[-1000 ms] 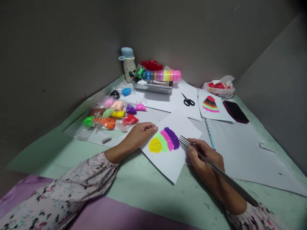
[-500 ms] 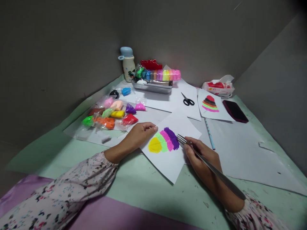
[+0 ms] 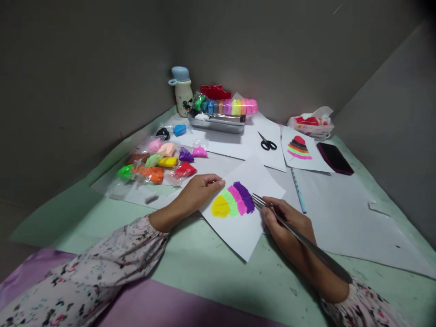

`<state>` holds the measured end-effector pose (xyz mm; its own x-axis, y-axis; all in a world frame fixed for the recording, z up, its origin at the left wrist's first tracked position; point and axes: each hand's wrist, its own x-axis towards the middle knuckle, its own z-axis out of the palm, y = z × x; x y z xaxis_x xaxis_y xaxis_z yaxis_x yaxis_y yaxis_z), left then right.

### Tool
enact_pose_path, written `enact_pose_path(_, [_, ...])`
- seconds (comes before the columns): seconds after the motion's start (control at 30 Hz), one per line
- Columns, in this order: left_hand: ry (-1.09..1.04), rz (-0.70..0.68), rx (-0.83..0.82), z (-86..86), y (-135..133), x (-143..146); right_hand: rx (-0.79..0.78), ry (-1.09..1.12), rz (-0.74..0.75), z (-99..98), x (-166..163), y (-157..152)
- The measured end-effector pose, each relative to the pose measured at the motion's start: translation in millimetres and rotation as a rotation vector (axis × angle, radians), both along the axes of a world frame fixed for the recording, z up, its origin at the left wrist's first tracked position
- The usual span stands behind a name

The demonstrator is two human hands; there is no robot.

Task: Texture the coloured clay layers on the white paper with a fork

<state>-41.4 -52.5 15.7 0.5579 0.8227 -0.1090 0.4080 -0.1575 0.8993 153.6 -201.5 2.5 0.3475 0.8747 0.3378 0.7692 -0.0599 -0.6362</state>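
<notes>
My right hand [image 3: 289,222] grips a metal fork [image 3: 306,243], its handle lying back along my wrist. The fork's tines are at the right edge of a purple clay band [image 3: 244,196]. This band belongs to a striped clay shape with a pink band [image 3: 237,200], a light green band [image 3: 232,204] and a rounded yellow part [image 3: 220,207]. The shape lies flat on a white sheet of paper [image 3: 243,238], turned cornerwise. My left hand [image 3: 204,190] holds the sheet's left edge, thumb and fingers closed near the shape; some fingertips are hidden.
Several bagged clay lumps [image 3: 151,174] lie at left. Behind stand a bottle [image 3: 184,93] and a metal tray [image 3: 218,126] with clay packs. Scissors [image 3: 268,144], a second clay picture [image 3: 299,149], a phone [image 3: 335,159], a dotted pencil [image 3: 299,190] and a tissue pack [image 3: 310,123] lie at right.
The fork's tines have dipped slightly at the purple band's edge. My left hand and the paper stay in place.
</notes>
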Motion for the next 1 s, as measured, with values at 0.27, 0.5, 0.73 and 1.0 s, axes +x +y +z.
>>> enact_pose_path(0.27, [0.009,0.041,-0.003,-0.6,-0.5,1.1,0.006,-0.006,-0.048,0.9,-1.4,-2.2])
enact_pose_path(0.5, [-0.006,0.042,-0.011,0.4,-0.9,0.7,0.1,0.009,-0.114,1.9,0.4,-4.8])
enact_pose_path(0.73, [0.021,0.031,-0.011,2.1,-0.8,0.5,0.045,0.005,-0.066,-1.8,2.2,-1.2])
enact_pose_path(1.0, [0.023,-0.002,-0.021,11.4,-3.6,1.6,0.033,-0.029,-0.027,-3.8,3.5,1.3])
